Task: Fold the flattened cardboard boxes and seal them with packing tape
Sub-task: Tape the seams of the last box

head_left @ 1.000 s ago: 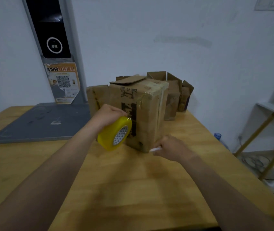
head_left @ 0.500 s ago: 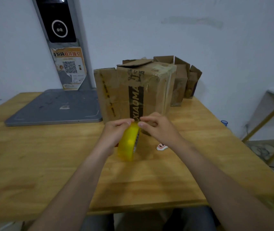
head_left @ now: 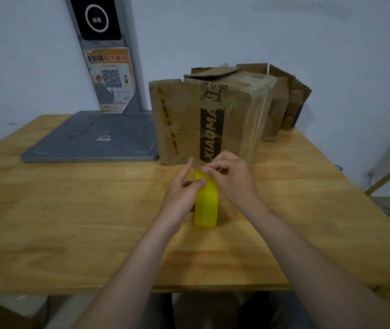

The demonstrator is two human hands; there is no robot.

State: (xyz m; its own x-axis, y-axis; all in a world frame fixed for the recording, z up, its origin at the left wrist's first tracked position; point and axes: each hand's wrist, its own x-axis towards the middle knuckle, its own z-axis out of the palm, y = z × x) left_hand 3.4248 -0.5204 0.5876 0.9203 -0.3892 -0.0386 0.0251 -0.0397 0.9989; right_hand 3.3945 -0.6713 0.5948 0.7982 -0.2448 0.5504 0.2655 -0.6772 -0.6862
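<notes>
- Fingers (head_left: 209, 169) of the right hand (head_left: 235, 184) curl inward, thumb and fingertips pressed together in a pinch at the top rim of the tape (head_left: 206, 207).
- Left hand (head_left: 180, 195) grips the roll from its left side, thumb pressed on the yellow rim, index finger raised straight above it.
- Tape is upright on edge, seen edge-on, low over the table (head_left: 70, 222) and just in front of the box (head_left: 234, 119) (whether the roll touches the wood, or whether a loose end is lifted, cannot be told).
- Box stands upright toward the table's far side, black "XIAOMA" lettering running up its near face, shiny clear strips over its top and right corner, 1 top flap lifted slightly.
- More boxes (head_left: 284, 103) line up behind it to the right, against the wall (head_left: 331, 67).
- Grey stand (head_left: 89, 138) lies with its flat base on the table just left of the box; its post rises by the wall, carrying a dark screen with a white ring and an orange QR poster (head_left: 110, 77).
- Both bare forearms reach in from the bottom edge.
</notes>
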